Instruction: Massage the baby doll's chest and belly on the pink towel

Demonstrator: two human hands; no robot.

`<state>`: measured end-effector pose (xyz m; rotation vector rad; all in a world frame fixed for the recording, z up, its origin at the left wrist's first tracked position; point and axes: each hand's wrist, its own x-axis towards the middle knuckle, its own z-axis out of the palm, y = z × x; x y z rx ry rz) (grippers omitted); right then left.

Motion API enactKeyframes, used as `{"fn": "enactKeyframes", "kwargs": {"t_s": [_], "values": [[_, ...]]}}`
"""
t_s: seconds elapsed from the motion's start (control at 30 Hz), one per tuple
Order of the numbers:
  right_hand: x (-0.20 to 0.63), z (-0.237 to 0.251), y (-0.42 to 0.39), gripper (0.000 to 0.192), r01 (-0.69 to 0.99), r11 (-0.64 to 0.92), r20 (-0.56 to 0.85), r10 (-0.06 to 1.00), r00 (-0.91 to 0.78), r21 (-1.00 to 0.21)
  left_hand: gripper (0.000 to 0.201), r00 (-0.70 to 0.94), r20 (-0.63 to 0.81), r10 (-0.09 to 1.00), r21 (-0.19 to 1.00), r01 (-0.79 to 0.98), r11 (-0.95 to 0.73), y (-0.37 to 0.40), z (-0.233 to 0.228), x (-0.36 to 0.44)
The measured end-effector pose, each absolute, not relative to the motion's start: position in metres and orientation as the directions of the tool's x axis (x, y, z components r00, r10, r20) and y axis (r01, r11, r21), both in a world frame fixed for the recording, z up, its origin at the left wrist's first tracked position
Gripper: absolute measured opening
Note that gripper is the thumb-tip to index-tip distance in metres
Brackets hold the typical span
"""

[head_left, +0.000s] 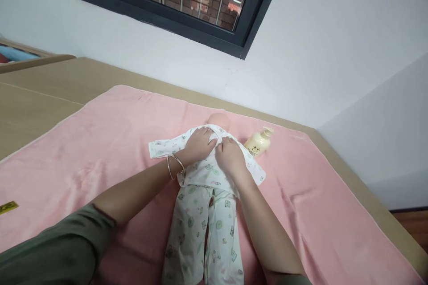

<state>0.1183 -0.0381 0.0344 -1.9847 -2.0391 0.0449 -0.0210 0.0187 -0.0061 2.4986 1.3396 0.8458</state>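
A baby doll lies on its back, its rounded head [219,120] showing just above the collar. It wears a white printed shirt [203,171] with the sleeves spread to both sides, and matching trousers [190,227]. My left hand [199,143] rests on the upper chest of the shirt, fingers stretched out towards the collar and thumb apart. Close beside it, my right hand [231,156] has its fingers bent and pressed together on the shirt's front near the overlapping neckline. The fold between its fingertips is largely hidden. A bracelet circles my left wrist.
A pale yellow pump bottle [259,142] lies tilted by the doll's sleeve on the right. Under everything spreads a pink blanket [127,120] with wrinkles, over a wooden surface [43,98]. A white wall and a dark-framed window [187,18] stand behind. A yellow label [8,207] is at left.
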Motion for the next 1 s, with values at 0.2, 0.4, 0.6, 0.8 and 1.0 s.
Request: {"fn": "enactKeyframes", "kwargs": {"t_s": [0.2,0.4,0.6,0.8,1.0], "values": [[0.135,0.026,-0.023,0.050,0.928,0.024,0.137,0.990,0.029,-0.372,0.042,0.362,0.439,0.822,0.413,0.731,-0.543,0.016,-0.017,-0.015],[0.142,0.019,-0.017,0.054,0.907,0.019,0.148,0.988,0.049,-0.421,0.042,0.353,0.451,0.820,0.418,0.728,-0.543,0.016,-0.019,-0.015],[0.135,0.022,-0.023,0.058,0.901,-0.024,0.116,0.990,0.082,-0.434,0.043,0.339,0.447,0.828,0.436,0.726,-0.533,0.016,-0.019,-0.014],[0.121,0.030,-0.034,0.064,0.886,0.056,0.317,0.943,0.105,-0.460,0.047,0.338,0.477,0.811,0.448,0.701,-0.556,0.017,-0.023,-0.016],[0.123,0.023,-0.030,0.053,0.905,0.045,0.232,0.971,0.060,-0.424,0.048,0.335,0.496,0.801,0.442,0.696,-0.566,0.017,-0.025,-0.016]]}}
